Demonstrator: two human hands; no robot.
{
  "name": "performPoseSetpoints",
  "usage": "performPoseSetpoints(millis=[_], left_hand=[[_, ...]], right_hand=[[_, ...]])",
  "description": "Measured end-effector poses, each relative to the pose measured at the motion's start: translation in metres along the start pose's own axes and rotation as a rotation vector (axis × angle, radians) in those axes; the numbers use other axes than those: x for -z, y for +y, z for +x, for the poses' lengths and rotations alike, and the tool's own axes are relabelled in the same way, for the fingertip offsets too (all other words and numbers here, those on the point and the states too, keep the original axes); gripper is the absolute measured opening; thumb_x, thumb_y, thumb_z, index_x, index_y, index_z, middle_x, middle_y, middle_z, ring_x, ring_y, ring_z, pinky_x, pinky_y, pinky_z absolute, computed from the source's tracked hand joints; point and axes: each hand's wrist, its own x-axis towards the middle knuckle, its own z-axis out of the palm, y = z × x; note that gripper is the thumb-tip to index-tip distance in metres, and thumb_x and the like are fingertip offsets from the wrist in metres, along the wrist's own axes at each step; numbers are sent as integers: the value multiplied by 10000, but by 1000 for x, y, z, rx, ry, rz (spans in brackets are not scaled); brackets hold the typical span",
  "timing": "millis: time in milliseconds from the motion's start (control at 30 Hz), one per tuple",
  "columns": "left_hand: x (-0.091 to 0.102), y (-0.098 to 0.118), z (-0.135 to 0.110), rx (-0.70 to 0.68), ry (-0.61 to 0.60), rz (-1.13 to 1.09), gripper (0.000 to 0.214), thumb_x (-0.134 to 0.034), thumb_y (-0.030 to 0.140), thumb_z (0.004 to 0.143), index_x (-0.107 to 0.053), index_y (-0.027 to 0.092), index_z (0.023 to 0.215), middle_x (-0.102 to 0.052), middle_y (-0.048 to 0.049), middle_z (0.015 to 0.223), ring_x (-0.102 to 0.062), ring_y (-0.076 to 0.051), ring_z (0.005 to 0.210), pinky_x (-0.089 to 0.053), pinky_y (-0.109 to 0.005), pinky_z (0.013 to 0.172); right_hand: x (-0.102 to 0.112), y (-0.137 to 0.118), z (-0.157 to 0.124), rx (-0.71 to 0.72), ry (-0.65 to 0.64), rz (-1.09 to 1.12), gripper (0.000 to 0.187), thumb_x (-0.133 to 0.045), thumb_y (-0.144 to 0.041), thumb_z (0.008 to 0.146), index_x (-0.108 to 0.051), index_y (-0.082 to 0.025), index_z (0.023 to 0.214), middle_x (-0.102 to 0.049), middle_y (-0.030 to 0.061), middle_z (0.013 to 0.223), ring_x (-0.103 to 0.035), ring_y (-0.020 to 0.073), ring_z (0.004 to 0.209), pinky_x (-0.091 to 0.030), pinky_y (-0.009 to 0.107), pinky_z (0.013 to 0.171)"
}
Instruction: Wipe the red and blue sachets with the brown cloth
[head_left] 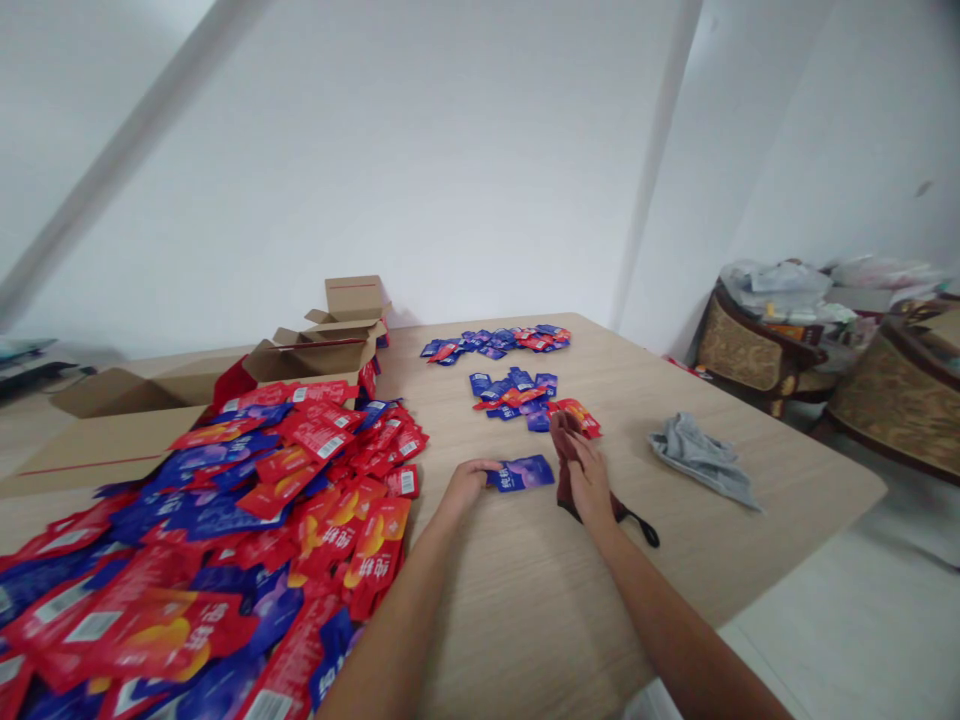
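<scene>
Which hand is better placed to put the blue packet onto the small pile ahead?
The left hand, probably: it already holds the blue packet. The right hand lies nearer the small pile but rests on a dark red cloth.

"纯甄" on blue packet (pixel 523 473)

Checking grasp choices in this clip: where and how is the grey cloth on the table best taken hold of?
Pinch the grey cloth from above at its bunched, raised end, farther from the camera. It lies crumpled on the table, clear of other things, so a top pinch probably catches a fold.
</scene>
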Motion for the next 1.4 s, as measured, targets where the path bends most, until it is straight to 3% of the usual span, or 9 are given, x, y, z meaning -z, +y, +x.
performPoseSetpoints(millis=[167,367,600,867,967,1067,1200,1300,1400], left_hand=[[-3,-12,2,-32,156,38,348,-595,-11,493,-574,134,809,-603,14,661,-567,-114,596,-437,-227,593],[-3,-15,5,-94,95,110,288,-658,101,539,-544,130,802,-622,11,670,-573,-125,604,-433,-227,578],[-5,-12,5,30,97,78,420,-629,-28,502,-543,133,880,-546,60,594,-534,-78,498,-419,-188,512],[1,19,2,6,95,33,367,-633,-22,540,-579,120,873,-578,25,637,-564,-89,534,-439,-201,533],[23,53,4,-74,136,50,376,-658,-6,532,-592,122,879,-557,35,617,-558,-83,529,-441,-198,536],[69,96,2,-165,235,70,379,-691,32,502,-599,110,862,-554,33,618,-563,-93,532,-458,-219,558],[149,136,-18,-443,662,19,483,-713,166,556,-568,122,1015,-603,-2,763,-598,-112,652,-491,-284,704],[186,132,-40,-456,988,36,758,-731,223,581,-392,143,1254,-586,-94,1060,-603,-164,900,-461,-342,846],[185,104,-62,-239,930,161,816,-727,294,613,-329,144,1310,-512,-163,1219,-539,-236,1081,-418,-399,919]], right_hand=[[-7,-42,-19,57,-336,-317,507,-390,-146,772,-499,-250,1256,-442,28,1337,-367,242,1161,-286,417,967],[-11,-85,-35,249,-628,-383,524,-408,-181,805,-419,-282,1318,-357,-8,1406,-299,253,1195,-260,386,962],[-2,-44,1,-10,-528,-557,482,-373,-155,811,-486,-257,1268,-437,32,1331,-363,252,1122,-304,372,887],[-5,-35,-4,6,-454,-614,444,-394,-179,813,-518,-268,1230,-460,33,1310,-383,259,1089,-311,379,847],[-5,-31,-6,21,-441,-587,465,-405,-172,801,-508,-284,1240,-446,10,1329,-384,248,1091,-317,367,846],[-5,-26,-8,31,-429,-571,461,-401,-178,806,-508,-297,1239,-436,-12,1341,-378,239,1102,-321,362,858],[-5,-24,-9,33,-417,-563,451,-393,-194,814,-513,-293,1238,-443,-18,1337,-383,239,1106,-330,365,868],[-4,-26,-9,23,-420,-567,453,-386,-200,818,-512,-287,1244,-443,-10,1339,-382,240,1113,-334,368,873],[-3,-27,-9,23,-429,-566,451,-388,-206,820,-511,-292,1245,-442,-9,1339,-380,239,1120,-333,366,879]])
